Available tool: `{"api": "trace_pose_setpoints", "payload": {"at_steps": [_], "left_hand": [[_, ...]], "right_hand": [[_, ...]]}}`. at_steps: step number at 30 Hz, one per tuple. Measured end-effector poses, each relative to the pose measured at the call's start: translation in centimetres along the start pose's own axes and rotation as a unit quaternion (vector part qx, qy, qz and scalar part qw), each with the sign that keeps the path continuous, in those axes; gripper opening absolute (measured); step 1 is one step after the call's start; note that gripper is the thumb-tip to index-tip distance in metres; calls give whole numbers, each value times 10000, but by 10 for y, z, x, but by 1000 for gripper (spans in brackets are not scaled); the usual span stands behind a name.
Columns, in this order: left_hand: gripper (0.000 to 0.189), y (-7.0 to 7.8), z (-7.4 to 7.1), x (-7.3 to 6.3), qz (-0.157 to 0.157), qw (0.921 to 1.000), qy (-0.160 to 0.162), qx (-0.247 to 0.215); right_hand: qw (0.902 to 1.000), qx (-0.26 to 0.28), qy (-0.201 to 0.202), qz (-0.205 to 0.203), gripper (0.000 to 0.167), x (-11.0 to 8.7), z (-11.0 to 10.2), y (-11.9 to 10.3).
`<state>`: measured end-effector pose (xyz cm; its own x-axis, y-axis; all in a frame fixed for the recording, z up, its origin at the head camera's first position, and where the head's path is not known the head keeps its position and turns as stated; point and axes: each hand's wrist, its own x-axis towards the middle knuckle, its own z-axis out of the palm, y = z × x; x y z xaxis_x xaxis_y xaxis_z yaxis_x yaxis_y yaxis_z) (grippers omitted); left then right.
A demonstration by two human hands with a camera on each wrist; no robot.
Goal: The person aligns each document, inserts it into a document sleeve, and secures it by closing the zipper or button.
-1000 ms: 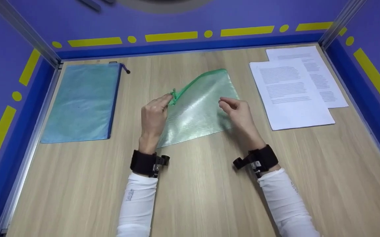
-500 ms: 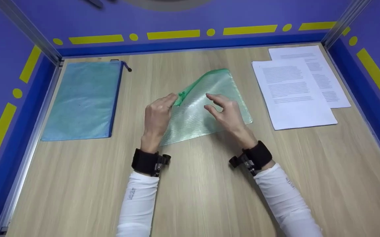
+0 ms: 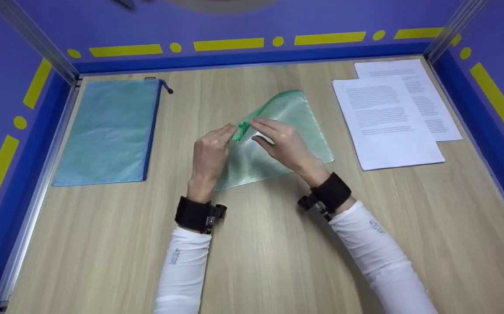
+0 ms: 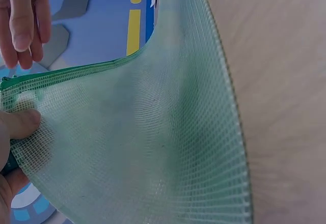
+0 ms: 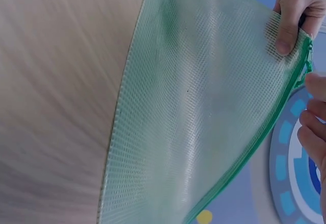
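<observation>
A translucent green mesh zipper pouch (image 3: pixel 310 126) is raised at its left corner over the middle of the table. My left hand (image 3: pixel 210 150) pinches that corner, the thumb (image 4: pixel 23 123) lying on the mesh in the left wrist view. Along the pouch's top edge runs a green zipper (image 5: pixel 256 150), with a green pull (image 3: pixel 243 127) beside the left fingertips. My right hand (image 3: pixel 284 146) is over the pouch, fingertips right by the pull, thumb and fingers spread apart. In the left wrist view its fingers (image 4: pixel 23 30) point down above the zipper edge.
A blue-green zipper pouch (image 3: pixel 108 131) lies flat at the left, its dark pull at the top right corner. Printed sheets (image 3: pixel 380 126) overlap at the right, some reaching towards the back corner. Purple-blue walls (image 3: pixel 234 26) with yellow marks enclose the table's back and sides.
My right hand has moved left across the pouch to the zipper pull, its fingers parting on the way. The left hand has shifted slightly right, still pinching the corner.
</observation>
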<state>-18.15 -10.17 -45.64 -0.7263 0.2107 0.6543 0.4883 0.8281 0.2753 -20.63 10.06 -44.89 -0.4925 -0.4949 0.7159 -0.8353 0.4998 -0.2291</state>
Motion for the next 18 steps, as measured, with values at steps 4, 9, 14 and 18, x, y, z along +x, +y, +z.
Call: {"api": "trace_pose_setpoints", "payload": {"at_steps": [4,9,14,18], "left_hand": [[25,1,1,-1,9,10000,-41,-1],[24,0,0,-1,-10,10000,-60,13],[22,0,0,-2,27,10000,-25,56],[23,1,1,-2,55,10000,-71,8]], "right_hand": [[9995,-223,-135,-193,31,5,3,-3],[9987,-312,-281,-292,32,10,7,-4],[9982,-291,-418,-307,29,12,11,-4],[9983,-305,-398,-281,24,10,12,-5]]}}
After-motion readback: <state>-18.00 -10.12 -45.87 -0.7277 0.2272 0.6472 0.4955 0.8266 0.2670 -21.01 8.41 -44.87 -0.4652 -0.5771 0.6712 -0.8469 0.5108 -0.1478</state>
